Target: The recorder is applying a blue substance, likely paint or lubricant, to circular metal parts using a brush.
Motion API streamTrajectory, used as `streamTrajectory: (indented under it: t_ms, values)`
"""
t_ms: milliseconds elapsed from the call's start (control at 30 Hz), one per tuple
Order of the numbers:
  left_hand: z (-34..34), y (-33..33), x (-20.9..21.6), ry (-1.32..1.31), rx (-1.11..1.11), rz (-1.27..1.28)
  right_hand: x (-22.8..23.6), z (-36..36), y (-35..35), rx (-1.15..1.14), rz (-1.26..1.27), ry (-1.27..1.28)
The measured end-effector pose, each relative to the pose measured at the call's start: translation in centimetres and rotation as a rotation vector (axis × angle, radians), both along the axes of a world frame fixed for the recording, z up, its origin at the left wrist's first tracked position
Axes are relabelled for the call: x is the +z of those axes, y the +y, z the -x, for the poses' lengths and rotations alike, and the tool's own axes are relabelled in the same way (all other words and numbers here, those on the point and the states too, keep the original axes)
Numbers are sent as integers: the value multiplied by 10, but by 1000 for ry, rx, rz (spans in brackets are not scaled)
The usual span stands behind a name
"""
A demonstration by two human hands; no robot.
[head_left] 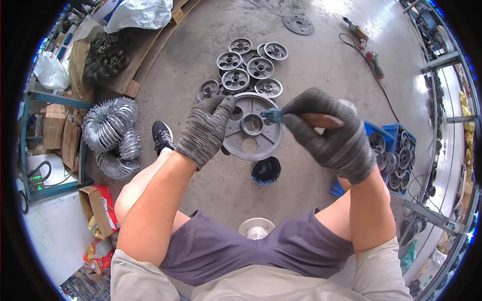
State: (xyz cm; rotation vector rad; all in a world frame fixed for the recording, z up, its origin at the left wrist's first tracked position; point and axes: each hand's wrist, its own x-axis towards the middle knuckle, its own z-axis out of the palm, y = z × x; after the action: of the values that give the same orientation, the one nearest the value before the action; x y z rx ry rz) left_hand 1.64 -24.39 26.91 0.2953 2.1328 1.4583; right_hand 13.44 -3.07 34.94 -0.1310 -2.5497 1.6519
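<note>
My left hand [207, 128], in a grey knit glove, grips the left rim of a large grey metal wheel [265, 142] with round holes and a hub in its middle. Closed around the wooden handle of a brush [321, 120] is my gloved right hand [334, 133]. The brush's blue-smeared bristles are at the right side of the hub; whether they touch it I cannot tell. Below the wheel, on the floor, stands a small tub [266, 170] with dark blue stuff inside. Smaller metal wheels [260, 68] lie grouped on the floor just beyond the large one.
Blue crates [380, 131] of wheels stand at the right, near metal shelving [442, 62]. Farther off lie a corded drill [355, 32], a grinder [375, 65] and a flat disc [298, 24]. At the left are silver ducting [111, 133], a wooden pallet [150, 50] and a carton [98, 210].
</note>
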Motion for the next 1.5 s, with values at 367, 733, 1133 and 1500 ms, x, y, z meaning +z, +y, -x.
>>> streamTrajectory:
  t_ms: [367,733,1133,1500]
  values:
    - [-14,7,12,-11,-60,9,-18,-1,-22,187,-535,80]
    - [-15,5,17,399,-134,-125,-12,3,-18,-91,361,-310]
    - [-12,16,5,394,-62,-25,9,-12,14,-84,-119,-12]
    - [54,78,-85,-475,70,-487,38,1,51,-344,42,471]
